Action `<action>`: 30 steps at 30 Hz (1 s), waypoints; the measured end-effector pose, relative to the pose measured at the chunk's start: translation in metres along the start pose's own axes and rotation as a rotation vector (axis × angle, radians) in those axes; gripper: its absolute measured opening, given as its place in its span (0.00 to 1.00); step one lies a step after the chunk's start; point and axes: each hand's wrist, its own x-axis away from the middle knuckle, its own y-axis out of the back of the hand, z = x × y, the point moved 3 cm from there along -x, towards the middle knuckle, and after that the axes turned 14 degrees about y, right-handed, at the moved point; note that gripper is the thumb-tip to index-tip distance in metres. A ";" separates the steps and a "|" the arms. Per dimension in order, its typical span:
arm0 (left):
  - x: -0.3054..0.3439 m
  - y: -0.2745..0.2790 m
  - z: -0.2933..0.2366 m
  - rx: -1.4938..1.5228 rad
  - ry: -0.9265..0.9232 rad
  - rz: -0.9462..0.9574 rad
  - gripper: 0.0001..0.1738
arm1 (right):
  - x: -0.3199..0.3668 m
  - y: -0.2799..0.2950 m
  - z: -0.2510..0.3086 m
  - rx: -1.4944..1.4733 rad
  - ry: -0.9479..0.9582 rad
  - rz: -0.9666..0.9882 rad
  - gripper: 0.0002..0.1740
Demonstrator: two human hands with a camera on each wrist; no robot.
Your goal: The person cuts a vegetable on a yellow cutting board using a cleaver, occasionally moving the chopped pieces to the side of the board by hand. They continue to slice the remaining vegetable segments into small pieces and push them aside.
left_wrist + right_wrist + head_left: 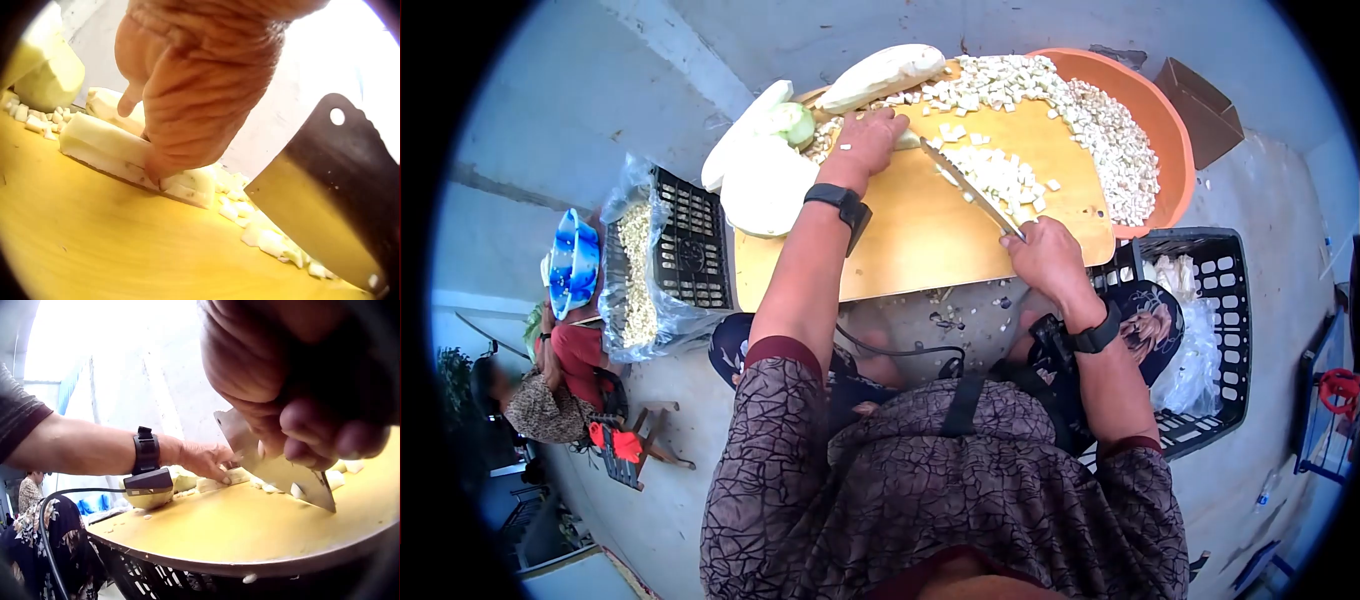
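Observation:
My left hand pinches a thick strip of pale, peeled vegetable that lies flat on the yellow cutting board. In the left wrist view its thumb presses the near side, and small brown seed marks show in the flesh. My right hand grips a cleaver by its handle. The blade stands on edge beyond the strip's right end, its lower edge at the board in the right wrist view. Diced pale pieces lie along the blade's far side. The right fingers hide the handle.
Whole peeled vegetables lie at the board's left, another at the back. An orange basin full of dice stands right. Black crates flank the board, the left one holding bagged dice. Another person sits far left.

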 end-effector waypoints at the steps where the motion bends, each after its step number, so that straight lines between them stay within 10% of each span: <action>1: 0.000 -0.001 0.002 0.013 0.008 -0.028 0.16 | -0.001 0.000 -0.001 -0.012 -0.011 -0.005 0.19; 14: 0.006 0.038 -0.008 0.212 0.322 -0.053 0.23 | -0.005 0.001 -0.003 -0.047 -0.074 0.045 0.20; 21: 0.017 0.033 0.007 1.177 0.402 -0.053 0.29 | -0.006 0.005 -0.002 -0.067 -0.098 0.046 0.20; 24: 0.043 0.021 -0.003 1.623 0.452 0.219 0.28 | -0.006 0.006 0.000 -0.080 -0.102 0.071 0.20; 30: 0.087 -0.027 -0.011 1.308 0.598 0.239 0.28 | -0.006 0.006 0.002 -0.017 -0.037 0.065 0.21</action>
